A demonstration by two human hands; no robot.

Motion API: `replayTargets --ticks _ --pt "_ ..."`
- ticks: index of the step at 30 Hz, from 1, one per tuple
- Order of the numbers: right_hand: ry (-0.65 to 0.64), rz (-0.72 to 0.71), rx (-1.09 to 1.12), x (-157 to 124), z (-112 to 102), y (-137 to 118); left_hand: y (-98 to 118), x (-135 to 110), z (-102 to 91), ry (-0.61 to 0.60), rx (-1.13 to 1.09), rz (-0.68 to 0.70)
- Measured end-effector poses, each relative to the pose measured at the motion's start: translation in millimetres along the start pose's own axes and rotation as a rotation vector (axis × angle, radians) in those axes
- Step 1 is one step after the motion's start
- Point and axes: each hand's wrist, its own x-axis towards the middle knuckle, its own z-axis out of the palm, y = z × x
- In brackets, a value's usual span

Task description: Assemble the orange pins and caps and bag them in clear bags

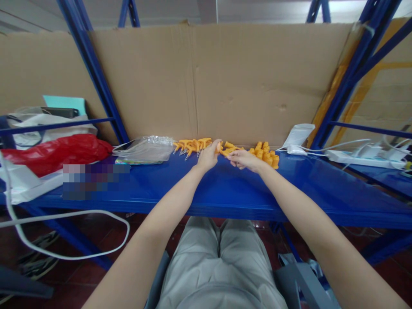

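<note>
My left hand [208, 156] is at the back of the blue table, its fingers closed round an orange plastic piece [219, 147] that is mostly hidden. To its right, my right hand [245, 160] has its fingers curled in a pinch; what lies between the fingertips is too small to make out. Loose orange pieces [229, 151] lie just behind and between the hands. Left of my left hand is a pile of orange handles with metal spirals [189, 146]. Beyond my right hand stand several stubby yellow-orange pieces [265, 154] in a cluster.
Clear plastic bags [148, 149] lie left of the pile, beside a red plastic bag [71, 150]. White power strips [360, 157] and cables sit at both sides. A cardboard sheet [231, 81] walls the back of the blue table [238, 195], between blue metal posts [96, 73].
</note>
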Motion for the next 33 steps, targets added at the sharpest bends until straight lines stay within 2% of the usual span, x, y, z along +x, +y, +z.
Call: replayTargets --ticks 3,7,9,13,15,22,25,33 --pt "-0.135 0.092 0.058 -2 0 3 5 1 1.0 0.063 -0.027 0.014" --pt "-0.045 0.103 0.064 2 2 6 21 1 -1.9 0.155 -0.042 0.079" --pt "0.028 0.069 0.03 5 2 7 31 0 -3.1 0.081 -0.03 0.104" --pt "0.1 0.035 -0.042 10 0 11 40 -7 -0.6 -0.243 0.056 0.129" --pt "0.097 0.029 -0.058 12 -1 13 40 -9 1.8 -0.33 0.081 0.154" --pt "0.14 0.015 -0.222 12 1 14 34 -8 2.1 -0.391 0.053 0.144" --pt "0.122 0.016 -0.216 10 1 12 33 -8 1.2 -0.394 0.037 0.122" --pt "0.163 0.062 -0.322 9 1 9 31 -8 3.2 -0.452 -0.09 0.02"
